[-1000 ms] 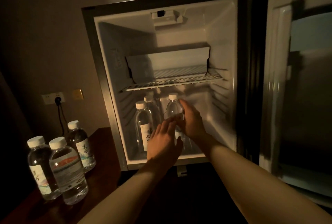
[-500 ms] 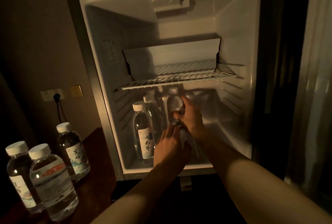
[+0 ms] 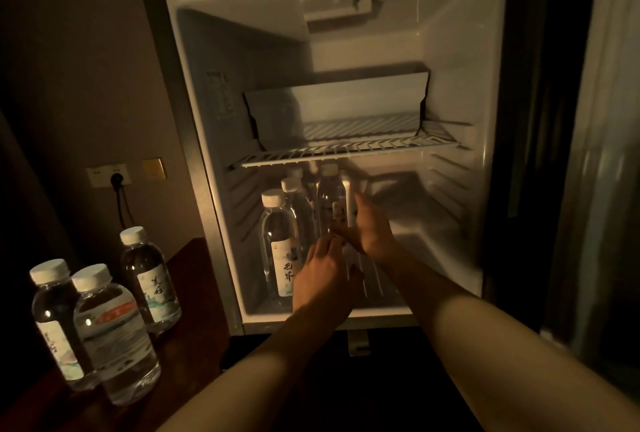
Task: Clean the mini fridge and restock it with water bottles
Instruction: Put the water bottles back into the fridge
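Observation:
The mini fridge (image 3: 460, 60) stands open and dimly lit. In its lower compartment, under the wire shelf (image 3: 346, 151), several water bottles stand at the left; the front one (image 3: 277, 248) has a white label. My right hand (image 3: 370, 230) grips another upright water bottle (image 3: 327, 199) just right of that row, well inside. My left hand (image 3: 322, 275) reaches in below it, fingers stretched toward the bottle's base, which the hands hide. Three more capped water bottles (image 3: 114, 334) stand on the dark wooden table (image 3: 194, 293) left of the fridge.
The fridge door (image 3: 606, 154) hangs open at the right. A white box-like part (image 3: 339, 102) sits at the back above the wire shelf. A wall socket with a black plug (image 3: 117, 178) is behind the table. The right half of the lower compartment floor holds nothing.
Both hands have pushed the held bottle deeper into the lower compartment, beside the row of bottles. The view has moved closer to the fridge.

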The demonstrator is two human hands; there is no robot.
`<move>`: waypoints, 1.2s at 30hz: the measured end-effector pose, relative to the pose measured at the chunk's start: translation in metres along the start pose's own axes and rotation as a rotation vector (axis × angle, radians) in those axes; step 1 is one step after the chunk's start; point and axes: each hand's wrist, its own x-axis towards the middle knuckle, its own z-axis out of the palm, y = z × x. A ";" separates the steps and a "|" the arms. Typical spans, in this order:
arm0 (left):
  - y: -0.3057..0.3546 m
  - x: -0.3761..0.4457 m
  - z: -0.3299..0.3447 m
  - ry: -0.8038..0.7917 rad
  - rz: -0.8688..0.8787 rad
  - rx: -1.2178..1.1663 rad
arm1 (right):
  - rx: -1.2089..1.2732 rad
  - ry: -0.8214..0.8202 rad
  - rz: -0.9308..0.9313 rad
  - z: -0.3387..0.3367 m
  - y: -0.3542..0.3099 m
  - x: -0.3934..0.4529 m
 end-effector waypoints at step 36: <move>-0.108 -0.173 -0.218 0.214 -0.257 0.397 | -0.083 -0.360 -0.210 0.047 -0.224 -0.179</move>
